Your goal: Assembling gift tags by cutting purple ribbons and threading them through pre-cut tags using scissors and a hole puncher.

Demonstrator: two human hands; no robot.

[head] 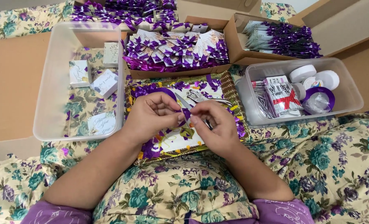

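My left hand (153, 114) and my right hand (215, 124) meet over a patterned tray (230, 89) on my lap. Both pinch a short piece of purple ribbon (186, 113) between thumb and fingertips. More purple ribbon (151, 89) curls on the tray behind my left hand. A pair of scissors (201, 98) lies on the tray just beyond my right hand. Ribbon scraps litter the tray.
A clear plastic tub (47, 83) at left holds a few small white boxes (78, 72). A cardboard box (176, 49) of purple-bowed cards sits behind the tray, another (275, 39) at back right. A clear tub (350, 91) at right holds tape rolls, ribbon and packets.
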